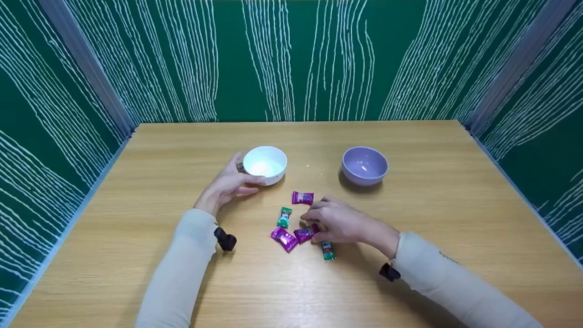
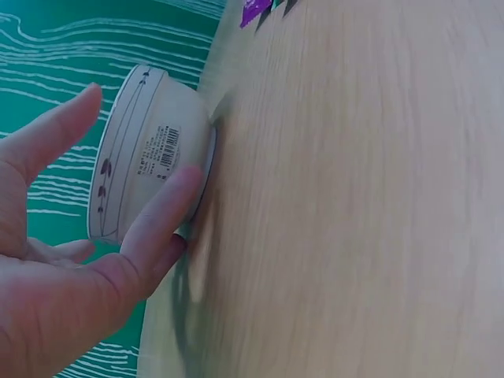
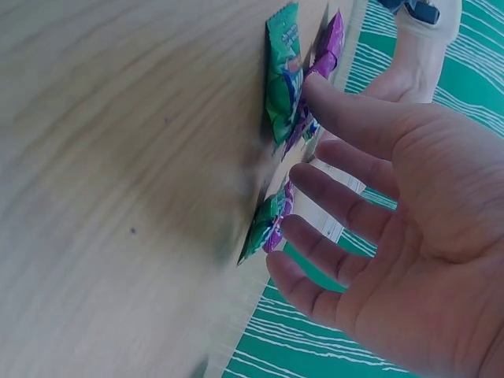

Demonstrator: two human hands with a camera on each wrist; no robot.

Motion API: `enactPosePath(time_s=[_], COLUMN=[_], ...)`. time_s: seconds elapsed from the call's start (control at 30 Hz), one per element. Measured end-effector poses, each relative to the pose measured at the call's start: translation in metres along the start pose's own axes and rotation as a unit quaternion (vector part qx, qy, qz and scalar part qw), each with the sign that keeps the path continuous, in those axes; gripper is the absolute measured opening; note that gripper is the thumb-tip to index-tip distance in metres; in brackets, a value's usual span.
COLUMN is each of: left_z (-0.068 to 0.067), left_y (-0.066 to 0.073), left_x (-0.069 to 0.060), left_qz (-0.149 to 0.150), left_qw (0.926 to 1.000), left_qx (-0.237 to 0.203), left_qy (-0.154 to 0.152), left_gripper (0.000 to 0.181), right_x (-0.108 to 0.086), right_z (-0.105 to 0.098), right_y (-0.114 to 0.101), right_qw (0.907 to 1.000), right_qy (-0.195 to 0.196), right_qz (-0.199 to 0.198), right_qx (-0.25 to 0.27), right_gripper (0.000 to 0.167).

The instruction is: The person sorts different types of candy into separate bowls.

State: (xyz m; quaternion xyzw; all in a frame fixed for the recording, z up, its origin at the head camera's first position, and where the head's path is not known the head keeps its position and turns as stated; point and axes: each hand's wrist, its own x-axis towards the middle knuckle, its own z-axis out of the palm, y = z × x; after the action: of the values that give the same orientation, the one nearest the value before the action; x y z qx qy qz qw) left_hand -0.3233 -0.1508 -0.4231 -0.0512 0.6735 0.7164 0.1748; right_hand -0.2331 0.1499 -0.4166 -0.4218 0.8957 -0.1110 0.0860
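My left hand (image 1: 227, 184) is at the left side of a white bowl (image 1: 265, 163), its fingers spread around the bowl's wall. In the left wrist view, the bowl (image 2: 153, 153) shows a barcode label, and one extended finger lies across its side. My right hand (image 1: 339, 222) is low over several wrapped candies, fingers loosely bent. A purple candy (image 1: 306, 233) lies by its thumb, and a green candy (image 1: 328, 250) lies just below the hand. Seen from the right wrist, the fingers are apart and the thumb tip overlaps the wrappers near a green candy (image 3: 283, 79); contact is unclear.
A purple bowl (image 1: 364, 166) stands to the right on the wooden table (image 1: 182, 150). Between the hands lie another green candy (image 1: 284, 217), a purple candy (image 1: 303, 197) and more purple wrapping (image 1: 286, 239). Green panels (image 1: 300, 59) with white lines surround the table's back and sides.
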Motion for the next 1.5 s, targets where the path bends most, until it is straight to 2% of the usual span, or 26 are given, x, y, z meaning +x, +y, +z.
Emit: enactPosePath(time_s=[0.13,0.3,0.4,0.77,1.0,1.3,1.5], left_z=[-0.001,-0.001,0.0,-0.001,-0.002,0.001,0.002], left_y=[-0.002,-0.003,-0.002,0.004,0.005,0.008,0.007], left_x=[0.003,0.005,0.005,0.002,0.003,0.002,0.002], left_qz=[0.002,0.005,0.001,-0.005,-0.002,0.004,0.003], left_qw=[0.9997,0.9998,0.9998,0.996,0.9964,0.9963,0.9948], left_qx=[-0.023,-0.019,-0.015,0.086,0.082,0.083,0.1], left_qy=[0.004,0.005,0.011,0.025,0.024,0.02,0.024], left_gripper=[0.114,0.113,0.114,0.107,0.107,0.099,0.102], right_x=[0.0,0.002,0.002,0.002,0.003,0.001,0.002], right_z=[0.002,0.003,0.002,0.002,0.001,0.004,0.002], right_y=[-0.002,-0.004,-0.007,-0.014,-0.016,-0.015,-0.015], right_qw=[0.9998,0.9994,0.9996,0.9994,0.9993,0.997,0.998], right_qy=[0.006,0.016,0.009,-0.011,-0.009,0.027,0.013], right_qz=[-0.01,-0.018,-0.011,0.007,0.016,-0.022,-0.023], right_qx=[-0.015,-0.026,-0.026,-0.033,-0.032,-0.069,-0.057], right_gripper=[0.049,0.042,0.04,0.033,0.032,0.027,0.026])
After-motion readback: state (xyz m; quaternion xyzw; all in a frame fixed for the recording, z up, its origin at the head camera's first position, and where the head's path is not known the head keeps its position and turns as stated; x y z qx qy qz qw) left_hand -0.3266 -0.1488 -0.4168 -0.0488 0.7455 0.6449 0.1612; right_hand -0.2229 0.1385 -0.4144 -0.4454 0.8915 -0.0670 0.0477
